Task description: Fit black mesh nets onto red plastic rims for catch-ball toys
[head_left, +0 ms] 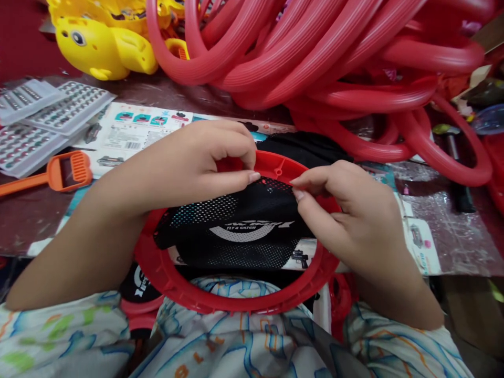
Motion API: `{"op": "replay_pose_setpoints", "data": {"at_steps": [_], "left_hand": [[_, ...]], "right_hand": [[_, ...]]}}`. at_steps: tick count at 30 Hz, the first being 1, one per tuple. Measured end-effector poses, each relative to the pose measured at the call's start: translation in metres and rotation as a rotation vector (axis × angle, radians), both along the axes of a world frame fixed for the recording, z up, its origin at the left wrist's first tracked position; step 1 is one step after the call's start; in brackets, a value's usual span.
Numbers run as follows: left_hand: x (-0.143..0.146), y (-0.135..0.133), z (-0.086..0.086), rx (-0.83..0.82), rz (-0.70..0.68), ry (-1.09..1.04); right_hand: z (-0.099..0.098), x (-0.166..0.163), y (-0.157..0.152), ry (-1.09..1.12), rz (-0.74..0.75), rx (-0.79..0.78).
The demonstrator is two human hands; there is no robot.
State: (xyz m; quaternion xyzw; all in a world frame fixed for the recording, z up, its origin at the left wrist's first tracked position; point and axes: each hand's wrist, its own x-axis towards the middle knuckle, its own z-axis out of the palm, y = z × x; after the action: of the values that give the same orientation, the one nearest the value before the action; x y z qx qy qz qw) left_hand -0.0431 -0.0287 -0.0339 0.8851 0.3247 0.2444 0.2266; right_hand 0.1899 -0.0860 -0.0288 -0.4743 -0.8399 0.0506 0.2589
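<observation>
A red plastic ring point(236, 302) lies tilted in front of my body, its near side close to my shirt. Across its opening hangs a black mesh cloth point(244, 210) printed with "FLY & CATCH". At the ring's far side, my left hand point(208, 163) pinches the upper edge of the mesh cloth, thumb and index finger together against the rim. To the right, my right hand point(346, 210) also pinches that edge between thumb and fingertips. The cloth's upper edge meets the ring between the two hands, while its lower part hangs loose inside the opening.
Red ribbed tube rings point(275, 68) are heaped at the back. A yellow toy figure point(98, 50) stands back left, near clear trays of small parts point(71, 105) and an orange scoop point(66, 172). Printed cardboard point(129, 128) and more black fabric point(307, 147) lie behind the ring.
</observation>
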Motion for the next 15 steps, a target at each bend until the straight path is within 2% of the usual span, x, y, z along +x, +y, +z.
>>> {"op": "replay_pose_setpoints", "data": {"at_steps": [8, 15], "left_hand": [[-0.0012, -0.0030, 0.0063, -0.040, 0.001, 0.080], [-0.0016, -0.0016, 0.0034, -0.040, 0.005, 0.071]], "right_hand": [[0.0007, 0.0021, 0.0018, -0.017, 0.030, -0.022], [0.0025, 0.0016, 0.0027, -0.016, 0.054, -0.025]]}}
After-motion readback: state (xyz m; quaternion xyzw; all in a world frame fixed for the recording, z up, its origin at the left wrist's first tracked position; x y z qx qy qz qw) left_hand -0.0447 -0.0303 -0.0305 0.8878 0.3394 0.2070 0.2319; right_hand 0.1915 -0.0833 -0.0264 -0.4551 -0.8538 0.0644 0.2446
